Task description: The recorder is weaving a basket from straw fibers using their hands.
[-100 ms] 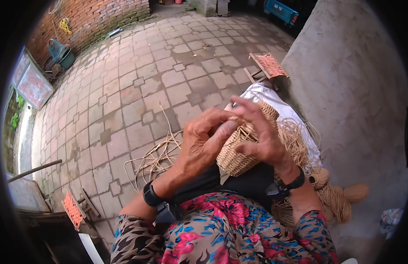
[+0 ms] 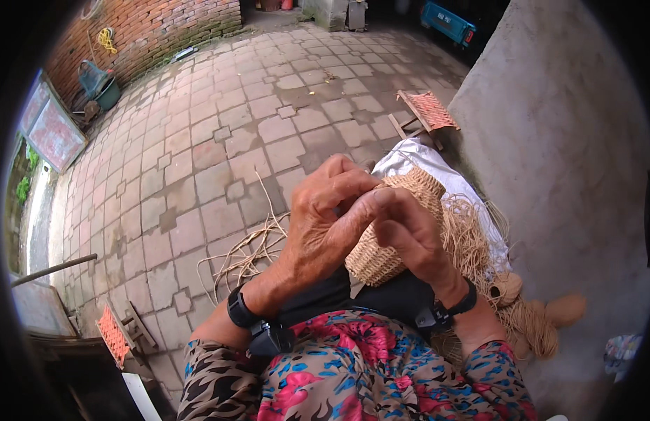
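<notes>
A woven straw basket [image 2: 370, 261] rests on my lap, partly hidden behind my hands. More tan weaving [image 2: 429, 184] shows just beyond; I cannot tell whether it belongs to the same piece. Above the basket my left hand [image 2: 328, 210] is closed, thumb pressed against curled fingers. My right hand [image 2: 416, 242] is also closed, its fingertips meeting those of the left. Whatever lies between the fingertips is too small or hidden to make out. Loose straw cords [image 2: 251, 245] spread on the paving left of my lap.
To my right, tan cord hanks [image 2: 465, 231] lie by a white sheet [image 2: 402, 158], with cord balls [image 2: 506, 286] nearer me. A low woven-seat stool [image 2: 427, 112] stands ahead, another stool [image 2: 114, 333] at lower left. A grey wall [image 2: 563, 154] rises on the right.
My right hand's spread fingers have closed and come in against the left fingertips. The left hand stays in nearly the same place, still closed.
</notes>
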Tool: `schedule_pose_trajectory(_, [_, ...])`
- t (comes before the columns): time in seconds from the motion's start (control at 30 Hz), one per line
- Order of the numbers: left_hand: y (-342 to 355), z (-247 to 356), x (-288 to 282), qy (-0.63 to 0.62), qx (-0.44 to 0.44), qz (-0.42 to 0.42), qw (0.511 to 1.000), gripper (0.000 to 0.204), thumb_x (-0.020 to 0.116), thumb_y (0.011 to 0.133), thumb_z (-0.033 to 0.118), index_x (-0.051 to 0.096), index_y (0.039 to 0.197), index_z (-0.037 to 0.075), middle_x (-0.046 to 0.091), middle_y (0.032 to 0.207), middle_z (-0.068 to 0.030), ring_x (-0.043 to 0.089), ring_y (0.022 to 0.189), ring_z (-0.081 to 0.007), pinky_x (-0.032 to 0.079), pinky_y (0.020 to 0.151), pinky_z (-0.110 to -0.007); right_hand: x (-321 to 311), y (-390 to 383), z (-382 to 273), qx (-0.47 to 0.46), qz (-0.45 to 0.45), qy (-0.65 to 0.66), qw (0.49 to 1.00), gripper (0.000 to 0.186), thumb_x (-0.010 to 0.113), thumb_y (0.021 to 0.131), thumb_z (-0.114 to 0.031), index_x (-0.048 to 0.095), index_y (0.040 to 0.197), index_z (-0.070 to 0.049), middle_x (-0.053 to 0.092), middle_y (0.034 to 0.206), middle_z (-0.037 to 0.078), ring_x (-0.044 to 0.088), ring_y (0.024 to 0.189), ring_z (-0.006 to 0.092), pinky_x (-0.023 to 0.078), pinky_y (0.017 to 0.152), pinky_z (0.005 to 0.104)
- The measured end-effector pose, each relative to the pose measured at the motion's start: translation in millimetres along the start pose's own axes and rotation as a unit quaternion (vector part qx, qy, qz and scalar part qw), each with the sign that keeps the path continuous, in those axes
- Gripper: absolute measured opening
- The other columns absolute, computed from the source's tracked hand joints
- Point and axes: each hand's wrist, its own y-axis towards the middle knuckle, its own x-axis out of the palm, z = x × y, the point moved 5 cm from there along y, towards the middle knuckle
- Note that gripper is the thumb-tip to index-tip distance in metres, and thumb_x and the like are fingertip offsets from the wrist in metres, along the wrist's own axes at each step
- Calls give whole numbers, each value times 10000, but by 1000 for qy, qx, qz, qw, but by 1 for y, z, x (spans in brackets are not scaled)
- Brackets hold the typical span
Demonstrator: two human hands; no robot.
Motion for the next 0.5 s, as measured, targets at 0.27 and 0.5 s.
schedule_pose_trajectory(0.27, [-6,-149,46,0,-69,-130,989,385,577,809,83,580,1193,106,605,1030,-97,597,964,-194,495,802,-318,-55,-48,1,113,103,14,988,278,520,986,-246,610,1020,14,417,609,-61,369,549,26,299,519,185])
schedule_pose_trajectory(0.5, [-2,-129,80,70,-48,-276,957,417,580,688,99,607,1102,144,571,1109,-73,569,1053,-285,451,913,-394,-119,-62,54,159,196,112,961,270,538,972,-245,616,1004,12,416,614,-67,337,533,28,291,529,175])
